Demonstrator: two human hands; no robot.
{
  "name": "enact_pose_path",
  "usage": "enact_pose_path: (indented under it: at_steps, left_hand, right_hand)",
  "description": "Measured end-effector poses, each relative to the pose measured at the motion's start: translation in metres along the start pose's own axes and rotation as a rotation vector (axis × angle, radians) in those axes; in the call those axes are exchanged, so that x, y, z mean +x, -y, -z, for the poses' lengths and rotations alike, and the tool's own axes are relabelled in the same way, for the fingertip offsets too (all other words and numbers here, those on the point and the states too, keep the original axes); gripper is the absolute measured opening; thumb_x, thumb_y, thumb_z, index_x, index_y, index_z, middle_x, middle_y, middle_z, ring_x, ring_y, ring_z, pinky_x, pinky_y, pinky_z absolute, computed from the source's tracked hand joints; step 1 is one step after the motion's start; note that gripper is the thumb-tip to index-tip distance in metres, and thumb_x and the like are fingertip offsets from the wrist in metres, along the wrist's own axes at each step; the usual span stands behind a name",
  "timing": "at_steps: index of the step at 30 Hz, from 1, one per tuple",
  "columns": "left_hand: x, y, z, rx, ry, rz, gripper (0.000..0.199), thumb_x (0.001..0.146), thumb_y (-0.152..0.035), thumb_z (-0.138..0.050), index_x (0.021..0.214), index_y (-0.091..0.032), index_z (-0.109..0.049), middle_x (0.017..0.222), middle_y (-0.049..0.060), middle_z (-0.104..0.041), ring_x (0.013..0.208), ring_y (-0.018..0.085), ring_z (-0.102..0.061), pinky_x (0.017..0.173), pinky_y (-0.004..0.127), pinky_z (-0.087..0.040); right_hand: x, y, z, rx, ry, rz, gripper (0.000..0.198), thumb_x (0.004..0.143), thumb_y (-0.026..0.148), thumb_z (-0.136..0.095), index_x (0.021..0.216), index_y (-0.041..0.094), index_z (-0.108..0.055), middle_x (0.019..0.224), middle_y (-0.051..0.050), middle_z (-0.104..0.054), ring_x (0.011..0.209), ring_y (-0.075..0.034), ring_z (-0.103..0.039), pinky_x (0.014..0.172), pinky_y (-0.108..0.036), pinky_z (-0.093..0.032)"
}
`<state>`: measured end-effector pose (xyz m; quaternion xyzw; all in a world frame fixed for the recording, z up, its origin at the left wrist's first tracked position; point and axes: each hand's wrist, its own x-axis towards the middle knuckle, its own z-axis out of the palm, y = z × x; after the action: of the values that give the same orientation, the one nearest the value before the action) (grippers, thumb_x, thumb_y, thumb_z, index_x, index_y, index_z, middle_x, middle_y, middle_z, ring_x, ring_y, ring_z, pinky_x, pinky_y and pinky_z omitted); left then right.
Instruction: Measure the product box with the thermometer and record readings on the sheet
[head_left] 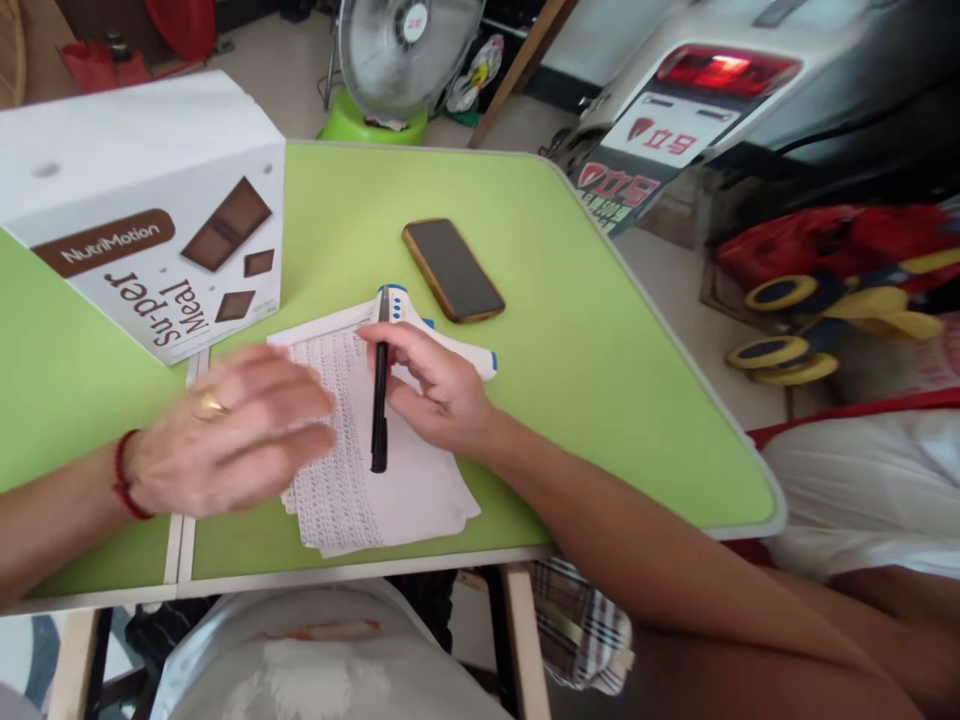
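Observation:
My left hand [229,435], with a gold ring and a red cord bracelet, hovers over the left side of the papers. Its fingers are loosely bent, blurred by motion, and nothing shows in them. Between thumb and fingers of my right hand [439,390] is a black pen [379,410], its silver end pointing away from me and its clip end towards me. Under both hands lie several stacked sheets of paper [416,500], covered with dense handwriting on the left part. A white device with blue dots [469,353] sits just behind my right hand, partly hidden by it.
A smartphone [454,268] lies farther back on the green table [600,400]. At the left stands a large white carton [142,230]. Beyond the table are a fan [409,50] and a scooter [690,130]. A person in white clothing [862,490] is at the right.

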<state>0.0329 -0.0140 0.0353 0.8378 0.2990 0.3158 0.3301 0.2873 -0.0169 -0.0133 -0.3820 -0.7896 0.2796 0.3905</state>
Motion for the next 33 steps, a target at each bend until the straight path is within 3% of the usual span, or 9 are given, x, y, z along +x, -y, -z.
enact_pose_path:
  at_steps: [1,2,5,7,11,16,19,33]
  left_hand:
    - [0.002,-0.008,-0.010,0.115,0.185,-0.208,0.011,0.082,-0.025,-0.068,0.093,-0.028,-0.069,0.102,0.002,-0.071,0.105,0.027,-0.065,0.100,0.051,-0.051]
    - [0.004,-0.013,-0.018,0.240,0.278,-0.330,0.015,0.087,-0.018,-0.057,0.094,-0.026,-0.068,0.107,0.004,-0.071,0.106,0.026,-0.065,0.095,0.047,-0.054]
    - [0.003,-0.011,-0.036,0.503,0.281,-0.480,0.021,0.095,-0.018,-0.046,0.096,-0.018,-0.066,0.100,0.010,-0.070,0.095,0.025,-0.066,0.079,0.039,-0.057]
    - [-0.002,-0.003,-0.043,0.558,0.234,-0.479,0.022,0.097,-0.024,-0.048,0.107,-0.012,-0.064,0.111,0.015,-0.067,0.106,0.029,-0.062,0.089,0.045,-0.053]
    - [-0.012,0.006,-0.049,0.561,0.316,-0.341,0.035,0.093,-0.035,-0.057,0.120,-0.012,-0.058,0.129,0.017,-0.058,0.121,0.034,-0.051,0.106,0.055,-0.041]
    - [-0.015,-0.001,-0.053,0.573,0.344,-0.261,0.038,0.088,-0.035,-0.063,0.116,-0.009,-0.059,0.127,0.019,-0.057,0.125,0.040,-0.047,0.105,0.058,-0.041]
    - [-0.014,-0.003,-0.054,0.581,0.347,-0.252,0.039,0.087,-0.035,-0.065,0.116,-0.009,-0.060,0.127,0.018,-0.057,0.130,0.044,-0.043,0.105,0.058,-0.041]
    - [-0.014,-0.001,-0.054,0.610,0.357,-0.271,0.039,0.086,-0.038,-0.066,0.114,-0.010,-0.060,0.126,0.017,-0.057,0.128,0.043,-0.045,0.105,0.056,-0.041]
  right_hand:
    - [0.000,-0.002,-0.002,0.041,-0.003,-0.006,0.038,0.089,0.027,-0.049,0.126,0.022,-0.047,0.098,-0.006,-0.057,0.087,-0.018,-0.057,0.081,-0.035,-0.050]
    - [0.000,-0.003,-0.004,0.071,-0.011,-0.017,0.042,0.088,0.031,-0.054,0.127,0.022,-0.044,0.100,-0.006,-0.056,0.087,-0.018,-0.056,0.083,-0.035,-0.050]
    - [-0.002,-0.006,-0.010,0.122,-0.088,-0.054,0.040,0.084,0.040,-0.064,0.117,0.023,-0.048,0.090,-0.002,-0.054,0.079,-0.016,-0.053,0.078,-0.033,-0.048]
    - [-0.003,-0.006,-0.013,0.181,-0.120,-0.089,0.028,0.089,0.046,-0.058,0.105,0.023,-0.055,0.078,0.001,-0.052,0.069,-0.014,-0.050,0.070,-0.032,-0.046]
    - [-0.003,-0.001,-0.017,0.327,-0.109,-0.188,0.037,0.097,0.047,-0.039,0.101,0.020,-0.064,0.065,0.002,-0.049,0.060,-0.014,-0.048,0.060,-0.031,-0.043]
    - [0.003,0.004,-0.020,0.287,-0.171,-0.331,0.012,0.083,0.027,-0.054,0.086,0.019,-0.063,0.064,0.002,-0.056,0.056,-0.012,-0.050,0.054,-0.028,-0.041]
    - [0.006,0.005,-0.022,0.199,-0.182,-0.365,0.008,0.074,0.024,-0.058,0.080,0.020,-0.059,0.068,0.001,-0.061,0.057,-0.012,-0.052,0.056,-0.027,-0.044]
    - [0.007,0.006,-0.025,0.020,-0.176,-0.369,0.008,0.074,0.024,-0.054,0.076,0.022,-0.061,0.068,0.000,-0.064,0.060,-0.013,-0.056,0.059,-0.029,-0.049]
